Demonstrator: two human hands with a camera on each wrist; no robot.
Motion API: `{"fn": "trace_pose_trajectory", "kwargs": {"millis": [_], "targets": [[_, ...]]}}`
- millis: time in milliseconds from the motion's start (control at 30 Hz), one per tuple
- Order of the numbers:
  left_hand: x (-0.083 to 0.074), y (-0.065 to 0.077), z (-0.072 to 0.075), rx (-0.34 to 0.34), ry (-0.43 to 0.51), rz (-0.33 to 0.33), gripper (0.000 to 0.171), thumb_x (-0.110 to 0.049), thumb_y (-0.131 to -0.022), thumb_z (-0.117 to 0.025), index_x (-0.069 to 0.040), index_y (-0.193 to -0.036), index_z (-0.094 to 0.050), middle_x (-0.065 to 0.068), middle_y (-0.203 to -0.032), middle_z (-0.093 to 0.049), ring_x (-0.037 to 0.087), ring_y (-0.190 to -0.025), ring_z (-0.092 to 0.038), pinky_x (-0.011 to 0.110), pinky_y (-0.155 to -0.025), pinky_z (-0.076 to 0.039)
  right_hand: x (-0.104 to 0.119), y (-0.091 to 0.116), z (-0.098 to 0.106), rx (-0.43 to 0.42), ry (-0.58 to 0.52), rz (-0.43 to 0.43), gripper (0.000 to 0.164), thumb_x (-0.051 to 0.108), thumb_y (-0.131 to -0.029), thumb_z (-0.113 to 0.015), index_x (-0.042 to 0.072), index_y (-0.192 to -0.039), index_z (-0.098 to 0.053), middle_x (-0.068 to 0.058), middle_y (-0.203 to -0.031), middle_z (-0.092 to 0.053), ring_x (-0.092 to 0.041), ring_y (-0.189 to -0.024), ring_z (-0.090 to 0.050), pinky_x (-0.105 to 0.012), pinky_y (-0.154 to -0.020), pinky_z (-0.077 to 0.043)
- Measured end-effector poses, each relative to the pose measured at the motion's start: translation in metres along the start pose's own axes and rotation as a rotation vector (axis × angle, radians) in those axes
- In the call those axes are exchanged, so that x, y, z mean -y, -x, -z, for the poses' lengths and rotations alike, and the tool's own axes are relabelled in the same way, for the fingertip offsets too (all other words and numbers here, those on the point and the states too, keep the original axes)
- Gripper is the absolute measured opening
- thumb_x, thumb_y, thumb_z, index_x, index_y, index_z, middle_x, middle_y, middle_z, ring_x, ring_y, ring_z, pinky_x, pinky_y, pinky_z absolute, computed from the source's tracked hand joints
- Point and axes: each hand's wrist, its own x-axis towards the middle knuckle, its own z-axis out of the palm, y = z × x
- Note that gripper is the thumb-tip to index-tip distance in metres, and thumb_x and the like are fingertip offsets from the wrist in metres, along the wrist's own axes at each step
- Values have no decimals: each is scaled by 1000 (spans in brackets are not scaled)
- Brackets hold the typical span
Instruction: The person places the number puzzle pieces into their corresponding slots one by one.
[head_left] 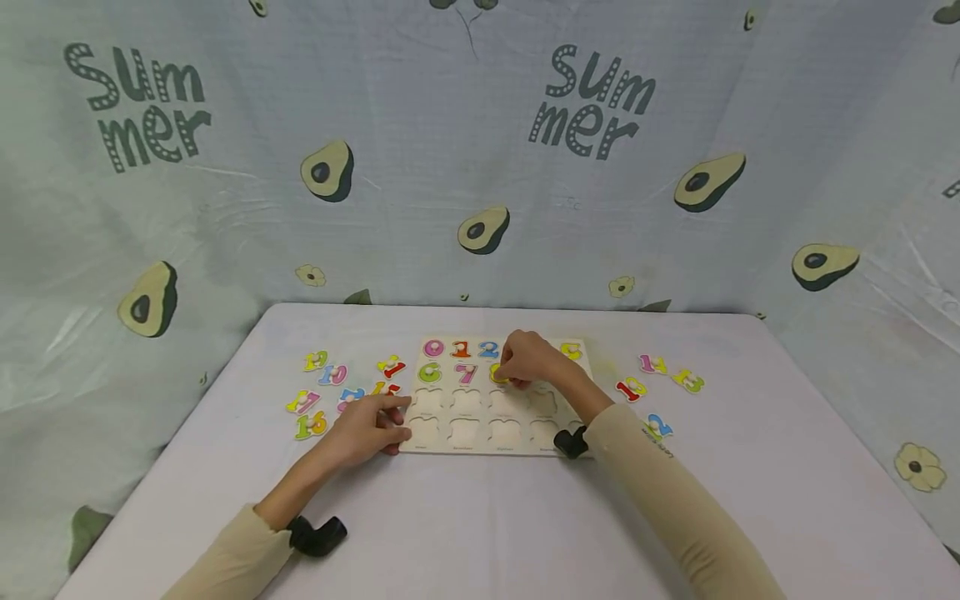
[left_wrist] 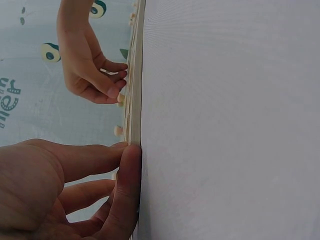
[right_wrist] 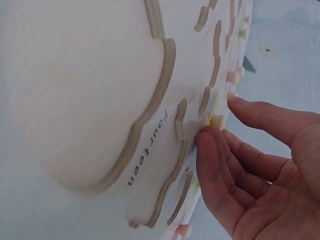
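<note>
My left hand (head_left: pixel 367 429) holds the left edge of a wooden number puzzle board (head_left: pixel 465 452), thumb and forefinger at its rim in the left wrist view. Over the upper middle of the board, my right hand (head_left: pixel 528 360) pinches the small peg of a yellow number piece (head_left: pixel 496 374), just right of the pink 7 (head_left: pixel 465 373). The piece sits low against the board; the hand covers part of it. In the right wrist view, thumb and forefinger stand either side of its peg (right_wrist: pixel 217 121). A green 6 (head_left: pixel 430 372) and a red 1 (head_left: pixel 461 349) lie in their recesses.
Bare recesses fill the board's lower rows, one labelled Fourteen. Loose number pieces lie left of the board, among them a 16 (head_left: pixel 311 425) and a 10 (head_left: pixel 333 374). More lie right, including a 13 (head_left: pixel 687 381). A printed cloth (head_left: pixel 405 167) hangs behind the table.
</note>
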Motion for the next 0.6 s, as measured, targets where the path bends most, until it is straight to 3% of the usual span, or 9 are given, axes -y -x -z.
{"fn": "trace_pose_trajectory", "kwargs": {"millis": [300, 600], "targets": [[0, -3, -3, 5, -5, -4, 54, -5, -90, -76, 7, -140, -59, 9, -95, -60, 13, -65, -66, 26, -62, -60, -6, 6, 3, 16, -19, 2, 18, 20, -94, -75, 2, -96, -73, -6, -69, -69, -14, -61, -67, -24, -62, -57], [0, -3, -2, -9, -8, 20, 53, -6, -90, -76, 5, -140, -60, 10, -97, -60, 14, -66, -67, 26, -63, -60, -10, 24, 18, -5, -66, 52, 29, 22, -94, -74, -1, -112, -73, -11, -93, -77, -21, -75, -73, -28, -68, -59]]}}
